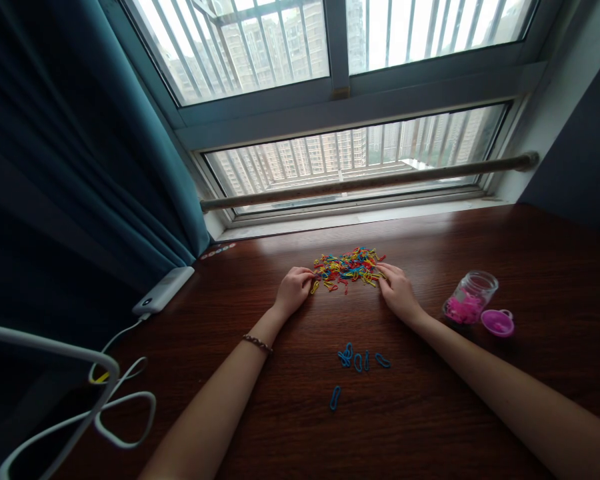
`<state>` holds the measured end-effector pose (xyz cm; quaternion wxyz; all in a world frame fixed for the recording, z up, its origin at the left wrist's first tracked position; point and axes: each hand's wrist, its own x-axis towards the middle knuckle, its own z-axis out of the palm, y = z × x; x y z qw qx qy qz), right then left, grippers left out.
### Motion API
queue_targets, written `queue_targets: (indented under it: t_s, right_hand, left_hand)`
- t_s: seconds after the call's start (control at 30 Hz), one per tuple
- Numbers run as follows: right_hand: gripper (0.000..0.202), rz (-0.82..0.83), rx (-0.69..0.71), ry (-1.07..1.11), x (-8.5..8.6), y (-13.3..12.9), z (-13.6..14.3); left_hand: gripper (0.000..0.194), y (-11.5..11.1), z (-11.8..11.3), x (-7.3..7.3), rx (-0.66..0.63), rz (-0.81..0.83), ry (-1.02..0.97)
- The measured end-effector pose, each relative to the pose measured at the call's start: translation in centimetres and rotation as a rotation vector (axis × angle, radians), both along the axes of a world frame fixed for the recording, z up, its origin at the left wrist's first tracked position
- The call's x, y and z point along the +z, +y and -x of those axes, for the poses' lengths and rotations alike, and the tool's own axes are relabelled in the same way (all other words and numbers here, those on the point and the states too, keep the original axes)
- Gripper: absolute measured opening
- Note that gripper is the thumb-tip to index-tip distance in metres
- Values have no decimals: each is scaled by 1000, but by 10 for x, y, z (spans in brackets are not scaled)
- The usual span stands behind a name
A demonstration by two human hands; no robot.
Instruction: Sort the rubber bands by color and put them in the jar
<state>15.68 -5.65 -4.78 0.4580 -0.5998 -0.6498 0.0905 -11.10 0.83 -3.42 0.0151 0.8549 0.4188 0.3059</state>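
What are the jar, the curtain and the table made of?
The jar looks like clear, shiny glass, since light glints on it and pink bits show through, though it could be hard plastic. The curtain seems to be soft, dull blue cloth, because it hangs in folds. The table looks like glossy dark wood, with streaky grain and window shine, or maybe a wood-look covering.

From here I see a glossy, wood-grained tabletop (pixel 260 333); right on it, a smooth, clear jar (pixel 473 293) beside a shiny pink plastic lid (pixel 498 323). Left of the tabletop hangs matt, folded cloth curtain (pixel 95 133); beyond it, smooth window glass (pixel 280 160).
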Motion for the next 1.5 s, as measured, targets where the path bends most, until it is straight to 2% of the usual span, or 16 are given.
queue_targets:
  t_s: [0.17, 0.47, 0.63, 0.7, 0.77, 0.87, 1.0, 1.07, 1.13, 1.23, 1.33, 1.4, 1.5]
  right_hand:
    - [34, -106, 34, 237, 8, -2, 0]
    - [27, -63, -36, 420, 7, -2, -3]
    - [25, -42, -58, 510, 10, -5, -2]
    - [24, -5, -21, 577, 13, -7, 1]
    - [25, 76, 90, 689, 18, -10, 4]
    - [28, 265, 378, 776, 29, -19, 10]
    - [27, 600, 874, 493, 45, -33, 20]
    - [29, 666, 974, 365, 48, -37, 25]
    - [31, 588, 894, 310, 45, -38, 27]
    - [30, 310, 612, 218, 34, -32, 25]
    - [25, 50, 355, 66, 25, -23, 19]
    - [24, -39, 276, -50, 20, -18, 15]
    - [25, -63, 253, -192, 15, -11, 12]
  left_hand:
    - [11, 1, 0, 0, 39, -21, -29]
    - [2, -1, 1, 2, 153, -33, -44]
    - [17, 0, 1, 0, 133, -22, -61]
    - [18, 1, 2, -1, 119, -30, -60]
    - [16, 2, 3, -3, 119, -35, -63]
    - [15, 4, 4, -5, 137, -22, -92]
    - [19, 6, 4, -9, 176, 4, -147]
    - [18, 6, 3, -9, 184, 19, -165]
    - [14, 5, 3, -8, 173, 32, -179]
    - [10, 1, 2, -4, 111, 41, -193]
    - [9, -9, -5, 5, -19, 23, -213]
    - [8, -20, -14, 13, -140, 4, -224]
    - [8, -45, -34, 23, -320, 11, -192]
